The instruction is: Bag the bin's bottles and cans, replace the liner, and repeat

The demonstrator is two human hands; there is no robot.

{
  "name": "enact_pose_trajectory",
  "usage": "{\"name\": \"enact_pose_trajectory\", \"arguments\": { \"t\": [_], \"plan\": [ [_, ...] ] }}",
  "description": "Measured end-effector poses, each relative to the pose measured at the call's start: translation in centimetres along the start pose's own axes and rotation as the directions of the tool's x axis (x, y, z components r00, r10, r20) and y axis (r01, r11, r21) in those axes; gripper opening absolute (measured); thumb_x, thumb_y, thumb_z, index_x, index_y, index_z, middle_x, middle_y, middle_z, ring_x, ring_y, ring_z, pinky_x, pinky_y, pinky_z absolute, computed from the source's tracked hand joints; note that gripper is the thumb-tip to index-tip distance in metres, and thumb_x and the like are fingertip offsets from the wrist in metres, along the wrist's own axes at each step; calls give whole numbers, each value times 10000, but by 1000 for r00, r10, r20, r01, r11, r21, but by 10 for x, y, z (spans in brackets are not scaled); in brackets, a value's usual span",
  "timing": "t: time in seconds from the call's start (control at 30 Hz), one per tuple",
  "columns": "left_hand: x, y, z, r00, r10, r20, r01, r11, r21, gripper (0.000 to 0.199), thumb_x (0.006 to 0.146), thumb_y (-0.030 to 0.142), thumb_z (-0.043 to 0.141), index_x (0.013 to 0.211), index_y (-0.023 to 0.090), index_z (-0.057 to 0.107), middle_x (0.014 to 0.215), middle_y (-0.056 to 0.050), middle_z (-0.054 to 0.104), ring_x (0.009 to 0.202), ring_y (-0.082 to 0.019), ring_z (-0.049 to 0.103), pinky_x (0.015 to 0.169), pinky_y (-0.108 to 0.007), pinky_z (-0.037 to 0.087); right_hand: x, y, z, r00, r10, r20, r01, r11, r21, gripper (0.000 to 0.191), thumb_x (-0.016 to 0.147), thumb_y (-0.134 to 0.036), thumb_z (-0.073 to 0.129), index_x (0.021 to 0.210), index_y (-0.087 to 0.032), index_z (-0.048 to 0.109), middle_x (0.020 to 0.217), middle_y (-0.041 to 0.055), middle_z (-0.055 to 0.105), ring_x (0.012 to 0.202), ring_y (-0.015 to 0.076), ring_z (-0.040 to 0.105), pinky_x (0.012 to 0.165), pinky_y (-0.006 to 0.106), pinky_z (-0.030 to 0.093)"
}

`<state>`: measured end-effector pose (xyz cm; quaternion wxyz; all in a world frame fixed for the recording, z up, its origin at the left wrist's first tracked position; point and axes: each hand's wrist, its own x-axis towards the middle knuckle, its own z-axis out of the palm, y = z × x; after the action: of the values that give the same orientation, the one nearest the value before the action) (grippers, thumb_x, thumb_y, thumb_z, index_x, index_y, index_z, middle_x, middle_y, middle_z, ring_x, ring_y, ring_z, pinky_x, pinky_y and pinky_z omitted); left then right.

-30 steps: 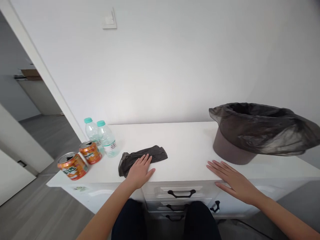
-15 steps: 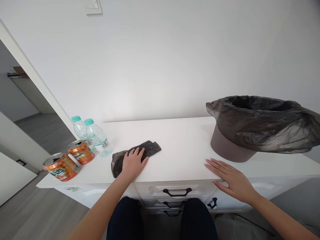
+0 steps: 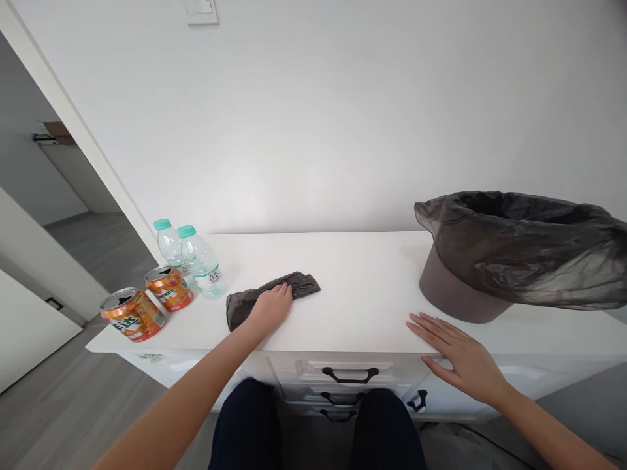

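A folded black plastic bag (image 3: 306, 284) lies on the white cabinet top (image 3: 362, 281). My left hand (image 3: 272, 307) rests on its middle with the fingers curled together, gripping the bag. My right hand (image 3: 455, 356) lies flat near the front edge, fingers stretched, holding nothing. Just behind it stands a brown bin (image 3: 453, 287), its rim draped with a black liner (image 3: 529, 248). Left of the folded bag are a clear bottle with a teal cap (image 3: 202, 266) and another such bottle (image 3: 169, 241). Two orange cans (image 3: 171, 290) (image 3: 134, 316) stand in front of them, both with opened tops.
A pale wall (image 3: 313, 117) rises behind the cabinet. Drawers with black handles (image 3: 350, 375) face my knees (image 3: 247, 424). A doorway is at the far left, with a cardboard box (image 3: 59, 132) beyond it.
The fingers of my left hand, spread over the bag before, have drawn together on it. The view has shifted slightly; my right hand stays flat on the cabinet edge.
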<state>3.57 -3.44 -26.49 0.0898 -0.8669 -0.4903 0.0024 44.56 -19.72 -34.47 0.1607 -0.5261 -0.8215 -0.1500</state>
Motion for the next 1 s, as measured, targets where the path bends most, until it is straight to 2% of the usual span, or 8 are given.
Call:
{"name": "enact_pose_trajectory", "arguments": {
  "t": [0.2,0.33,0.4,0.5,0.6,0.73,0.83,1.0],
  "plan": [
    [40,7,-3,998,-31,-63,29,999,-30,499,921,80,328,1381,141,511,1437,-139,512,1304,-244,511,1006,-385,467,1,3,2,1000,11,4,-11,1000,26,669,918,-453,494,1528,-333,248,1535,-12,369,1399,242,385,1141,426,386],
    [69,22,0,997,-26,-73,23,999,-40,442,961,264,370,1342,119,540,1408,-167,536,1322,-276,482,1013,-405,454,5,4,-1,1000,18,3,-18,999,46,664,919,-442,494,1527,-336,251,1530,-19,375,1395,239,391,1122,411,415],
    [73,28,3,997,-45,-59,43,999,-29,472,942,350,419,1323,106,554,1416,-192,517,1315,-313,477,999,-419,456,6,4,-2,1000,16,5,-16,1000,19,664,918,-428,496,1528,-335,250,1529,-23,374,1393,237,396,1116,404,424],
    [70,30,4,995,-99,3,99,995,-13,343,893,227,448,1113,83,669,1224,-226,630,1108,-325,618,889,-410,497,5,5,-1,1000,14,2,-14,1000,-10,671,911,-412,497,1530,-322,253,1535,-24,362,1401,236,384,1134,406,402],
    [78,24,-9,988,-150,23,151,988,-30,287,875,142,419,949,101,693,976,-186,699,922,-288,674,809,-381,505,3,6,1,1000,22,17,-22,1000,-12,680,904,-400,495,1533,-306,252,1548,-19,335,1415,244,360,1148,413,383],
    [127,29,-41,975,-218,-29,215,972,-95,378,947,197,310,990,121,678,934,-166,706,944,-299,667,799,-389,500,6,5,2,998,53,28,-54,999,9,691,885,-396,486,1532,-311,257,1543,-20,340,1411,269,365,1148,443,378],
    [181,69,-58,984,-163,-71,148,972,-184,396,954,168,294,1054,112,673,996,-171,704,1016,-296,652,831,-381,490,11,1,1,995,98,-3,-98,995,6,712,865,-420,486,1531,-311,261,1520,-24,376,1394,280,391,1137,451,393],
    [259,184,-62,982,46,-182,-99,951,-294,333,932,130,385,1011,96,707,971,-167,711,999,-274,663,840,-361,491,20,7,12,988,49,-144,-64,993,-100,725,858,-526,470,1524,-312,282,1403,-14,519,1322,298,482,1044,435,497]
  ]
}}
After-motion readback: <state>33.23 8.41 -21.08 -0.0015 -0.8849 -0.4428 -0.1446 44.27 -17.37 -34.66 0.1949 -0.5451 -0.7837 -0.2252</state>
